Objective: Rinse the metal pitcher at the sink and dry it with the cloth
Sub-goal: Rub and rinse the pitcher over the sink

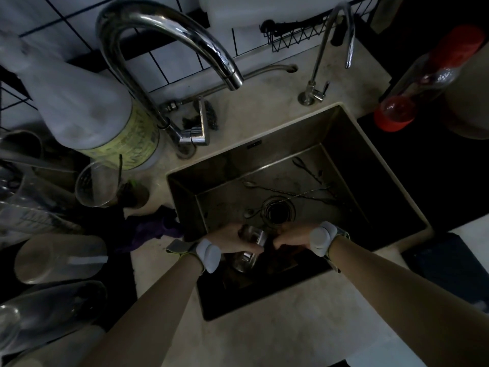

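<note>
bar spoons (291,193) on basin floor | red-capped bottle (423,80) right (tilted) | glass beaker (96,184) left

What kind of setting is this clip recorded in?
Probably a bar or café wash-up station rather than a home kitchen. A steel sink holds long bar spoons, two taps stand over it, and plastic jugs and glasses crowd its left side.
</note>
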### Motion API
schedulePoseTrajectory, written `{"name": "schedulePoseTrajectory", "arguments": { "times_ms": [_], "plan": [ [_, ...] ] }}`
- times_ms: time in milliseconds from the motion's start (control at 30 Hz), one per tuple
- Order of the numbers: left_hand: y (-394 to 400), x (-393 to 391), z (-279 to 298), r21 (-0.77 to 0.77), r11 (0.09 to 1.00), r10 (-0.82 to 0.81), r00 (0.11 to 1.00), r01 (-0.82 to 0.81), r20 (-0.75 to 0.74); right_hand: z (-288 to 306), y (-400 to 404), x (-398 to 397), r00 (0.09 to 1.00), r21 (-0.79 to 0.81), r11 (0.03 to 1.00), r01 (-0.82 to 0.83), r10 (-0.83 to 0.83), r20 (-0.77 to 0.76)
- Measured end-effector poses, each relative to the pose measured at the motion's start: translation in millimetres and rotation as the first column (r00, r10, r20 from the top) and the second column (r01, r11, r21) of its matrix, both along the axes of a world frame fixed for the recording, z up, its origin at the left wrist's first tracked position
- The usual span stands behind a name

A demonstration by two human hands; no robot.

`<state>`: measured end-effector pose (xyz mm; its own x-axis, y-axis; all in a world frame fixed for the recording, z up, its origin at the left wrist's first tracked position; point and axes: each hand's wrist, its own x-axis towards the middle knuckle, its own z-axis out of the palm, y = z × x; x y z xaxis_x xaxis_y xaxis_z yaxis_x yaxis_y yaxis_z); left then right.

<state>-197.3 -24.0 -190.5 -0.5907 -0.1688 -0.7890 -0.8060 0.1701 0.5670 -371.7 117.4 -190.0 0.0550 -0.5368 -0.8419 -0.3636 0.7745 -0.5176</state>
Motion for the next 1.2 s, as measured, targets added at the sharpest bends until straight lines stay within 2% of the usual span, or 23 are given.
{"name": "schedulePoseTrajectory", "arguments": {
  "times_ms": [333,467,567,667,767,900,967,1067,1200],
  "plan": [
    [2,-4,9,-0.005,0.999,0.041,0.992,-0.041,0.118,-9,-1,-1,0.995,0.036,0.996,0.077,-0.079,0.055],
    [2,-2,3,0.007,0.999,0.045,0.992,-0.046,0.116,-12,-1,-3,0.994,0.055,0.995,0.088,-0.091,0.055],
    [0,0,-3,-0.064,0.992,0.111,0.988,-0.105,0.104,-9,-1,-3,0.996,0.043,0.996,0.072,-0.074,0.056],
    [3,0,-4,-0.001,0.995,0.098,0.988,-0.099,0.116,-11,-2,-2,0.996,0.036,0.997,0.074,-0.075,0.041],
    [3,0,-3,0.022,0.985,0.166,0.978,-0.17,0.124,-13,-2,-1,0.995,0.033,0.996,0.087,-0.088,0.034],
    [2,0,-5,0.013,0.975,0.216,0.961,-0.222,0.175,-14,2,0,0.965,0.151,0.962,0.228,-0.244,0.099],
    [3,1,-8,0.003,0.974,0.221,0.951,-0.227,0.215,-18,1,4,0.951,0.195,0.939,0.282,-0.3,0.068],
    [3,1,-7,-0.001,0.973,0.227,0.95,-0.233,0.216,-18,-2,5,0.946,0.204,0.926,0.318,-0.325,0.003],
    [4,5,1,0.078,0.975,0.199,0.975,-0.207,0.101,-3,0,-2,0.927,0.275,0.909,0.314,-0.356,0.115]
  ]
}}
